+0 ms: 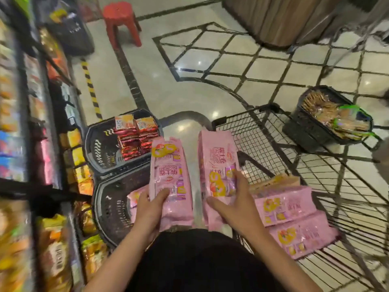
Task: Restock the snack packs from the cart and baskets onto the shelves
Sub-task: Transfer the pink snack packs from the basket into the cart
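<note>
My left hand point(150, 204) grips the near end of a long pink snack pack point(168, 165), held lengthwise away from me. My right hand point(233, 197) holds a second pink snack pack point(216, 157) beside it, thumb and fingers wrapped round its lower part. Both packs hang above the gap between the baskets and the wire cart point(294, 148). More pink packs point(290, 209) lie stacked in the cart at the right. The shelves point(37, 127) run along the left, blurred, full of coloured packs.
Two dark baskets stand on the floor at the left: the far basket point(99, 144) holds red and orange packs, the near basket point(109, 207) a pink pack. Another basket point(309, 131) of biscuit packs rests on the cart. A red stool point(122, 20) stands farther off.
</note>
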Demonstrator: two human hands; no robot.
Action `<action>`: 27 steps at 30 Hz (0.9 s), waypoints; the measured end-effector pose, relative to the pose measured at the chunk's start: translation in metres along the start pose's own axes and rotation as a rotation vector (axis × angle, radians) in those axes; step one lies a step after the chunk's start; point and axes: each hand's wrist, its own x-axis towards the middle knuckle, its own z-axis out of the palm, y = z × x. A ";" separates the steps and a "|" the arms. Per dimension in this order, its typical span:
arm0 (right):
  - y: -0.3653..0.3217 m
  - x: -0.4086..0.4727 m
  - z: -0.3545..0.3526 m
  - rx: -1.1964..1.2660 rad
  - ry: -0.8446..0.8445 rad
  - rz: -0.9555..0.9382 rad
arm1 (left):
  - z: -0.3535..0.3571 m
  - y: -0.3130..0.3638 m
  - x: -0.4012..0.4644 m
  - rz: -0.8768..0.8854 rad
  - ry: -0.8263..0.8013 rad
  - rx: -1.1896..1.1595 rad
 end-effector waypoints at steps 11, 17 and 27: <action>-0.052 0.070 0.129 -0.482 -0.443 -0.001 | -0.128 -0.066 0.048 -0.190 0.361 -0.447; -0.074 0.116 0.194 -1.010 -0.723 -0.100 | -0.150 -0.177 0.115 -0.437 0.465 -0.606; -0.046 0.232 0.322 -1.389 -1.081 -0.266 | -0.128 -0.158 0.165 -0.631 0.565 -0.615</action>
